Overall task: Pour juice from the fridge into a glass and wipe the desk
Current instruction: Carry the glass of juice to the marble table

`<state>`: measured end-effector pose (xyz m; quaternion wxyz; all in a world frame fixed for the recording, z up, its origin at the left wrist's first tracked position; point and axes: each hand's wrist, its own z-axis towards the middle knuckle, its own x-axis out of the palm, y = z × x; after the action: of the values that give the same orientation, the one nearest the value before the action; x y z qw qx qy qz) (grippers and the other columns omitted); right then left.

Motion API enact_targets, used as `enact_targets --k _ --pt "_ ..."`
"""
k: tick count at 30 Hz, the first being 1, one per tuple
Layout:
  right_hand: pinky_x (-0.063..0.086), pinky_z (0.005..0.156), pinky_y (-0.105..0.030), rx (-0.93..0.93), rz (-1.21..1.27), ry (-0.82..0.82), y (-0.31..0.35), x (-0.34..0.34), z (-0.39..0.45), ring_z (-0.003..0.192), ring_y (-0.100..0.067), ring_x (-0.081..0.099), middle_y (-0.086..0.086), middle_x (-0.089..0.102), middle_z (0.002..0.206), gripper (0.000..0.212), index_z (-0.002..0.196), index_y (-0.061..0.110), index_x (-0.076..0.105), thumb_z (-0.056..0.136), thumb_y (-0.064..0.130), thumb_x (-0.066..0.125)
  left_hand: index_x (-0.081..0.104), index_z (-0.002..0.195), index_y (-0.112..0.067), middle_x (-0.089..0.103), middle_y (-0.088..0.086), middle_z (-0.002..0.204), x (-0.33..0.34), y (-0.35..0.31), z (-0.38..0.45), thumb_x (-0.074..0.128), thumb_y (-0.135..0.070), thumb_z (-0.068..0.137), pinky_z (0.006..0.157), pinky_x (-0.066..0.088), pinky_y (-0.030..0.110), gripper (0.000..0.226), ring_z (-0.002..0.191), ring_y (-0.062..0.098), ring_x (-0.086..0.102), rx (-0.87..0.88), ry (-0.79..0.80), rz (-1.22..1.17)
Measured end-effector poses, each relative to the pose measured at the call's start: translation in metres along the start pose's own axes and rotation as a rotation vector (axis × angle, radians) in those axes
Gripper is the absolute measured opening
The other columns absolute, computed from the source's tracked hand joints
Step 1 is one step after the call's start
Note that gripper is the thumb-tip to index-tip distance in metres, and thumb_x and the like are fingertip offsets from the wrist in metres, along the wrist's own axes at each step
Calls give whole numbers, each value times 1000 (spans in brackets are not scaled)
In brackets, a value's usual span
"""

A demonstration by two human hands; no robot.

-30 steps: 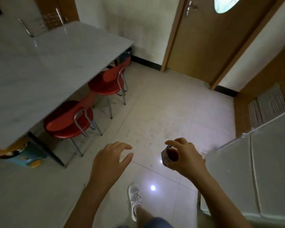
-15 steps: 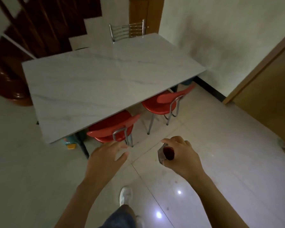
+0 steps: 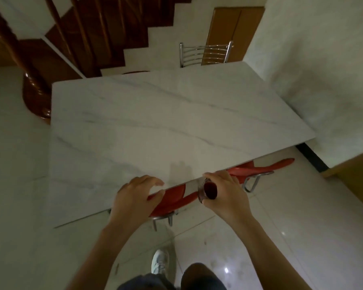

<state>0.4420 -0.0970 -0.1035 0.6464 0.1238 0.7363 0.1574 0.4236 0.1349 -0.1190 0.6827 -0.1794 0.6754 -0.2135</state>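
My right hand [image 3: 228,195] is shut on a small clear glass [image 3: 208,190] of dark red juice, held upright just in front of the near edge of the white marble table [image 3: 155,122]. My left hand [image 3: 134,197] hovers over that same edge, empty, with its fingers curled and apart. The tabletop is bare. No fridge and no cloth are in view.
Two red chairs [image 3: 176,199] [image 3: 260,168] are tucked under the near edge of the table. A metal-backed chair [image 3: 205,53] stands at the far side. A wooden staircase [image 3: 71,38] rises at the back left, a wall [image 3: 312,70] on the right. My shoe [image 3: 159,261] is on the glossy tiled floor.
I have turned left, away from the door, and walked up to the table. Both hands, the right one still holding the glass, are now at the table's near edge.
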Motion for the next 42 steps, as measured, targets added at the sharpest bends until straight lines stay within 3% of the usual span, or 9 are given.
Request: enact_targets --k 5,11,16,28,37,42 --pt "48 68 -28 -40 -41 71 -11 10 85 109 -20 44 7 46 123 63 126 33 47 68 33 70 66 97 -35 66 -20 100 8 13 44 64 -37 84 75 44 24 13 93 6 61 -119 -10 3" --pt "49 76 -33 -98 -62 189 -23 33 173 111 -20 41 6 44 124 57 124 32 46 72 37 68 66 98 -35 66 -21 97 27 21 83 64 -38 84 70 40 23 14 91 5 60 -321 -11 36" --pt "46 71 -29 -183 -91 304 -27 51 225 113 -20 39 5 43 124 58 125 32 45 72 35 68 66 100 -35 65 -21 99 44 19 111 62 -40 85 71 39 21 16 92 3 60 -457 -3 48" --pt "52 72 -33 -302 -161 387 -27 71 273 113 -22 39 2 41 127 60 125 30 46 70 34 71 63 110 -31 65 -17 109 69 18 154 55 -42 90 77 39 21 24 99 4 58 -531 16 36" --pt "51 77 -36 -330 -254 474 -19 73 281 117 -25 35 -3 34 132 75 130 27 37 68 46 75 64 109 -31 67 -14 108 46 17 138 57 -41 89 75 46 25 24 96 7 61 -563 -89 73" --pt "42 94 -44 -337 -334 517 -15 69 281 131 -29 26 -6 30 143 89 139 24 28 68 64 65 66 104 -30 70 -12 103 26 9 117 63 -39 85 70 51 29 21 90 11 65 -547 -153 167"
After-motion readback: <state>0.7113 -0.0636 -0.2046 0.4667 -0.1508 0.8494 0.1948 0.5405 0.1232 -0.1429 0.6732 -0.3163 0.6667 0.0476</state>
